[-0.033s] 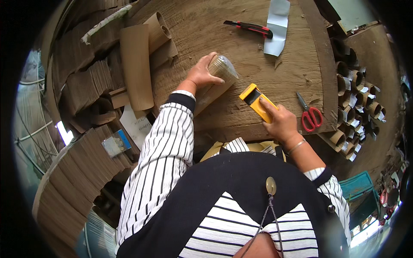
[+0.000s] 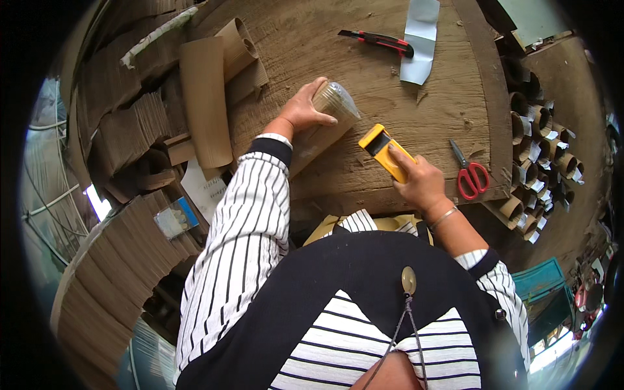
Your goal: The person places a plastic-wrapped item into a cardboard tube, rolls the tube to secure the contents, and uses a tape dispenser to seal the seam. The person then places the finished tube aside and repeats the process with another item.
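My left hand (image 2: 301, 110) is closed over the far end of a bundle of curved brown cardboard pieces (image 2: 323, 138), thumb on the near side. Clear plastic shows at the bundle's far end, and the bundle lies slanted on the wooden table (image 2: 448, 117). My right hand (image 2: 419, 179) grips a yellow handheld tool (image 2: 383, 151) with a black slot near its front; its exact kind I cannot make out. The tool's front end is just right of the bundle, apart from it. To the right of my right hand lie red-handled scissors (image 2: 471, 175).
A black and red utility knife (image 2: 380, 42) rests partly on a folded white paper (image 2: 419, 49) at the back. Curved cardboard sheets (image 2: 205, 101) and stacked cardboard (image 2: 97, 279) fill the left. Several cardboard tubes with white slips (image 2: 539, 123) are piled beyond the table's right edge.
My right hand and the yellow tool have shifted slightly left and toward the far side. My left hand keeps its grip on the cardboard bundle.
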`<state>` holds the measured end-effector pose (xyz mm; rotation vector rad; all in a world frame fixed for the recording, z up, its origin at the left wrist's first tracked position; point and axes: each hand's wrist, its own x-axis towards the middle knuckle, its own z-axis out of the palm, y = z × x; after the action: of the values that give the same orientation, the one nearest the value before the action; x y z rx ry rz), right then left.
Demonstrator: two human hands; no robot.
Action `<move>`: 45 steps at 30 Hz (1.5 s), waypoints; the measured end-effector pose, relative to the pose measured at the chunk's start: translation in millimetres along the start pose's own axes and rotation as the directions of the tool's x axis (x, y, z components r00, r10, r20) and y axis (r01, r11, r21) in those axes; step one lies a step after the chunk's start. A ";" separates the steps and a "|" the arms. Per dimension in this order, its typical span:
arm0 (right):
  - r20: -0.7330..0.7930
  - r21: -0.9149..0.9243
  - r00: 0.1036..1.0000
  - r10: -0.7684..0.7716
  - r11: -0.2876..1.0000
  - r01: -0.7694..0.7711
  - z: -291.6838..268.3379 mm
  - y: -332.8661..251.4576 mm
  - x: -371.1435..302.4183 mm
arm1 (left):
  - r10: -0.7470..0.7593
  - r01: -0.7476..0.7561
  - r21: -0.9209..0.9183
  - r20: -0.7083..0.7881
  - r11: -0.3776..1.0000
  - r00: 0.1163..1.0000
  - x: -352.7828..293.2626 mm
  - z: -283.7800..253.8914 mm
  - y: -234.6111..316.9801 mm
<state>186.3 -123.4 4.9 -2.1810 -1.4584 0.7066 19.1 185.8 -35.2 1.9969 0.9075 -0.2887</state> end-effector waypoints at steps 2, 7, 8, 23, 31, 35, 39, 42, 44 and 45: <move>0.013 0.014 1.000 0.022 1.000 -0.022 23.7 -5.8 17.0 | 0.004 0.006 -0.129 0.075 0.992 0.997 14.1 -10.7 -24.6; -0.033 0.045 0.999 0.023 0.999 -0.021 49.0 -24.4 49.1 | -0.066 0.145 -0.374 0.217 0.916 0.974 30.7 -36.8 -44.3; -0.057 0.059 0.998 0.013 0.998 -0.009 50.6 -27.9 53.6 | -0.100 0.183 -0.386 0.226 0.904 0.969 28.9 -45.0 -40.4; -0.041 0.020 0.998 -0.046 0.999 0.047 4.3 -65.4 78.8 | -0.019 0.209 0.519 -0.347 0.829 0.938 -20.9 -2.4 -7.3; 0.033 -0.016 0.997 -0.076 0.997 0.076 -87.4 -133.6 81.1 | 0.258 0.141 0.557 -0.576 0.819 0.776 -25.6 60.2 -10.2; 0.052 -0.110 0.999 -0.010 0.994 0.015 -87.9 -148.8 70.4 | 0.252 0.138 0.551 -0.572 0.823 0.780 -23.4 62.7 -7.5; 0.033 -0.092 0.999 0.026 0.996 -0.022 -66.2 -138.6 39.1 | 0.214 0.191 0.562 -0.575 0.804 0.790 -24.4 66.4 -7.9; 0.009 -0.095 0.999 0.033 0.995 -0.032 -54.3 -121.7 19.6 | 0.199 0.159 0.532 -0.552 0.832 0.810 -27.8 63.0 -1.4; 0.025 -0.107 0.997 0.068 0.992 -0.065 -49.7 -114.3 6.8 | 0.165 0.137 0.516 -0.497 0.845 0.852 -30.9 57.8 4.5; 0.024 -0.091 0.996 0.081 0.993 -0.078 -46.5 -110.7 0.7 | 0.139 0.154 0.513 -0.488 0.844 0.861 -30.8 54.5 7.9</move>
<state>136.0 -85.8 107.3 -2.3177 -1.4502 0.7131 10.6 124.1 -45.4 2.6718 1.2694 0.0017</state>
